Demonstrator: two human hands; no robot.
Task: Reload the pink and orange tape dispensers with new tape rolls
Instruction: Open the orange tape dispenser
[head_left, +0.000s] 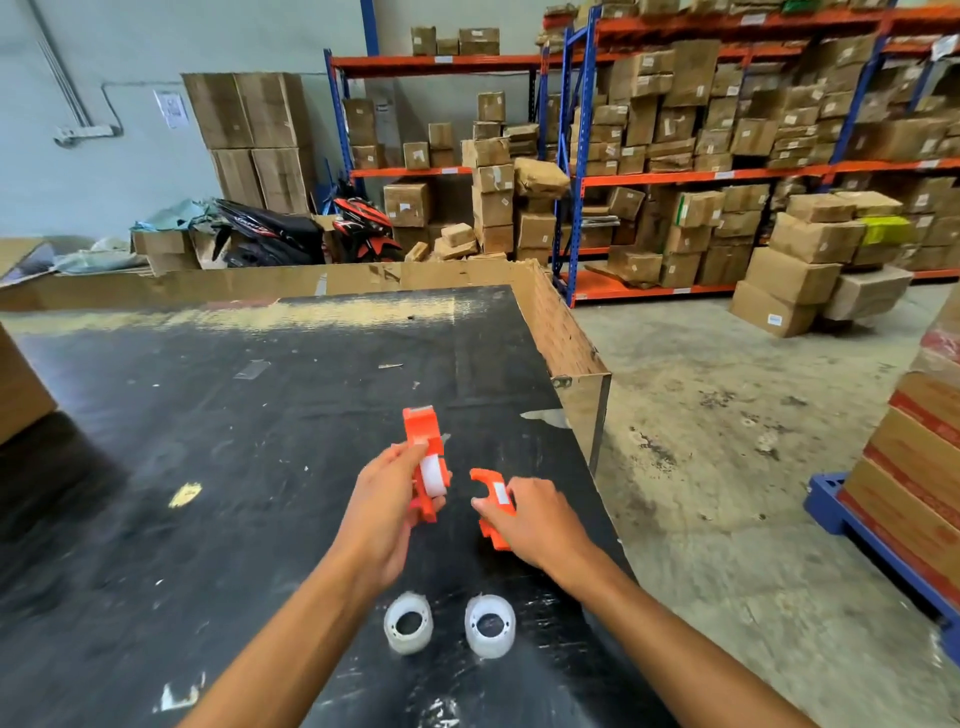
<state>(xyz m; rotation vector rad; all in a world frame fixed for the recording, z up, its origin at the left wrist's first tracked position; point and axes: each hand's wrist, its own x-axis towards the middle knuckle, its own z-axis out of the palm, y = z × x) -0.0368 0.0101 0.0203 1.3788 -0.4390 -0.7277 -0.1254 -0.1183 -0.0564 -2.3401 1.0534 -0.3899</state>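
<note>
My left hand (387, 512) holds the orange tape dispenser body (423, 439) above the black table (208, 415), with a white roll core (434, 475) showing in it. My right hand (530, 519) grips a separate orange dispenser piece (491, 491), a short way to the right of the body and apart from it. Two clear tape rolls (409, 622) (490, 625) lie flat side by side on the table, near me, just below both hands. No pink dispenser shows in this view.
The table's right edge (597, 415) drops to a concrete floor. A cardboard wall (311, 283) borders the far side. A brown box (21, 389) sits at the left edge. Stacked cartons on a blue pallet (883, 519) stand to the right, with shelving behind.
</note>
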